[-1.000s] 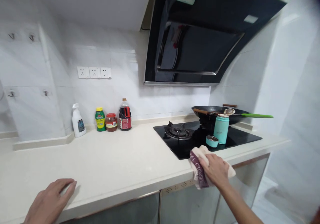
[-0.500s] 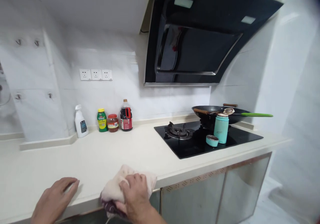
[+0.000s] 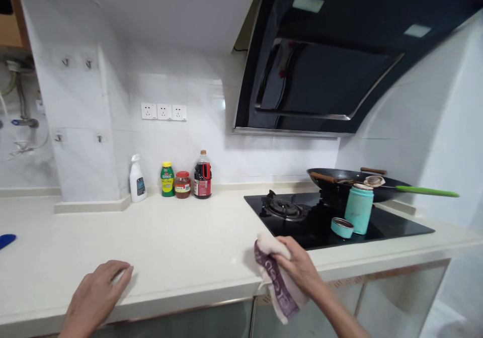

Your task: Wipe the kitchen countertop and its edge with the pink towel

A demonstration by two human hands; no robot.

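Note:
My right hand (image 3: 301,268) grips a cream and purple cloth (image 3: 279,286) at the counter's front edge, just left of the hob's near corner. The cloth is bunched at the top and its lower part hangs over the edge. On the left, my left hand (image 3: 97,288) rests on the white countertop (image 3: 181,247) near the same edge. Its fingers lie loosely curved, the thumb apart from them, with nothing held.
A white spray bottle (image 3: 137,181), green bottle (image 3: 167,180), red-lidded jar (image 3: 182,185) and dark sauce bottle (image 3: 203,177) line the wall. The black hob (image 3: 317,237) bears a teal canister (image 3: 359,209), teal lid (image 3: 342,228) and wok (image 3: 328,176). The range hood (image 3: 320,76) slants above.
My right hand has carried the cloth rightward along the counter edge toward the hob, and the cloth now hangs down. The view has turned left; my left hand keeps its pose.

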